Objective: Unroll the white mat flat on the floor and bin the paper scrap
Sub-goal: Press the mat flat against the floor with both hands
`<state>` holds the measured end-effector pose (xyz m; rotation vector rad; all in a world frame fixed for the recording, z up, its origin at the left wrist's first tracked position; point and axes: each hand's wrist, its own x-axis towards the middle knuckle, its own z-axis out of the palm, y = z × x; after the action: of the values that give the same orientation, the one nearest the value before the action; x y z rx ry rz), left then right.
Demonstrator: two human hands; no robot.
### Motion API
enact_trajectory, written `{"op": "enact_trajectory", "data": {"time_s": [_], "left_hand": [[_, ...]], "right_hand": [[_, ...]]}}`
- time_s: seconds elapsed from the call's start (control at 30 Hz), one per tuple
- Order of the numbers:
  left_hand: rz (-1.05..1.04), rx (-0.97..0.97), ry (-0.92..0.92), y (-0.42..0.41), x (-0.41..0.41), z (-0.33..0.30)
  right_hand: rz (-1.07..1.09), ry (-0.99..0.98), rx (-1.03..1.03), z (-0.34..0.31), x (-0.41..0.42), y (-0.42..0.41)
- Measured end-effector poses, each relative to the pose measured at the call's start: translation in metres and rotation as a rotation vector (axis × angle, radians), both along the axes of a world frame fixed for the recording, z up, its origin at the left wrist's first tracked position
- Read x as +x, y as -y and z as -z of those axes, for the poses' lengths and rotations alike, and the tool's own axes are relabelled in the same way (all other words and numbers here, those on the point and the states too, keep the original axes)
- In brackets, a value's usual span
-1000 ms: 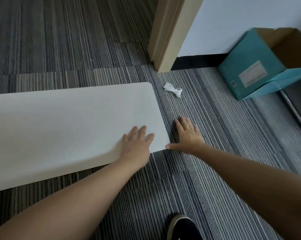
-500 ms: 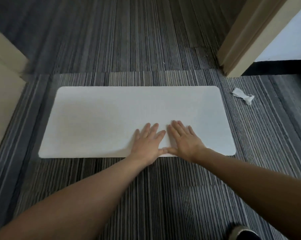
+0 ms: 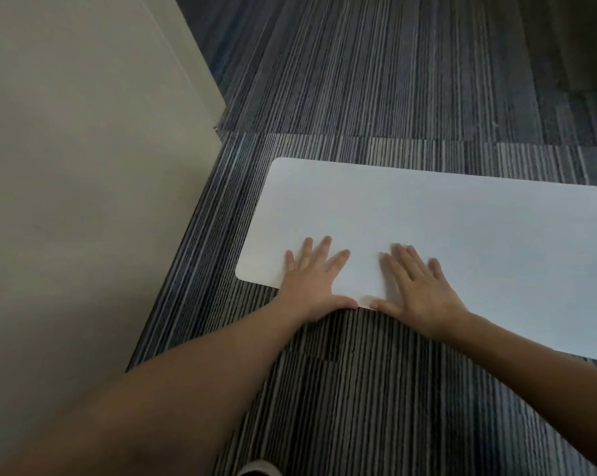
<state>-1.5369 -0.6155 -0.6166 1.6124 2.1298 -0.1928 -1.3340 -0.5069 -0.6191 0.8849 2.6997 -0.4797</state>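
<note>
The white mat (image 3: 444, 228) lies unrolled and flat on the striped carpet, running from the middle of the view out past the right edge. My left hand (image 3: 312, 281) presses flat on the mat's near edge close to its left end, fingers spread. My right hand (image 3: 417, 286) presses flat beside it, a short gap between the two thumbs. The paper scrap and the bin are out of view.
A beige wall or door panel (image 3: 84, 201) fills the left side, its lower edge close to the mat's left end. Grey striped carpet (image 3: 376, 80) stretches away beyond the mat. The tip of a shoe (image 3: 259, 468) shows at the bottom.
Both hands have slid left along the mat's near edge, from its right end to its left end, and drawn slightly apart. The view swung left, so the paper scrap and blue box dropped out of sight.
</note>
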Motion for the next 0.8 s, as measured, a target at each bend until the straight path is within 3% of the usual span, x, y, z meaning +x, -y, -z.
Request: {"op": "enact_trajectory", "data": {"time_s": [0.4,0.8], "left_hand": [[-0.190,-0.055,-0.040,0.049,-0.068,0.007],[-0.203,-0.075,-0.030,0.051,-0.064,-0.001]], "right_hand": [[-0.003,0.029,0.058,0.005,-0.049,0.012],[-0.021,0.054,0.045,0.005,-0.048,0.009]]}}
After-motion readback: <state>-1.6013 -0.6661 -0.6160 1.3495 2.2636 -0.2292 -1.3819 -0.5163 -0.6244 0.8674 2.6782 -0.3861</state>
